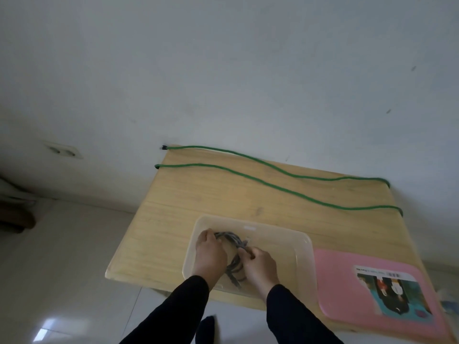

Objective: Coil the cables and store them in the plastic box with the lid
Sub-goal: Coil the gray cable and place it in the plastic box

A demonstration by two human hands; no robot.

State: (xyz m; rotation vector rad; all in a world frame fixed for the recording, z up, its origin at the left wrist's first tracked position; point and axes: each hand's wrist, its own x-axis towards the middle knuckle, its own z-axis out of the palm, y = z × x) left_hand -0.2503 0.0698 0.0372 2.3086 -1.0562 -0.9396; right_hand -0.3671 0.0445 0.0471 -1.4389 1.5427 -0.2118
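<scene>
2 bare hands, left hand [210,254] and right hand [260,266], in long black sleeves [183,309]

The plastic box [250,256] sits on the bench [173,214] near its front edge, the coiled cable [233,254] inside it between both hands; the lid [347,269] lies just right of it; two long cables [273,184] stretch across behind.

The cables [273,184] on the table [173,219] are green. The table is light wood, and the lid [342,274] is pink.
</scene>
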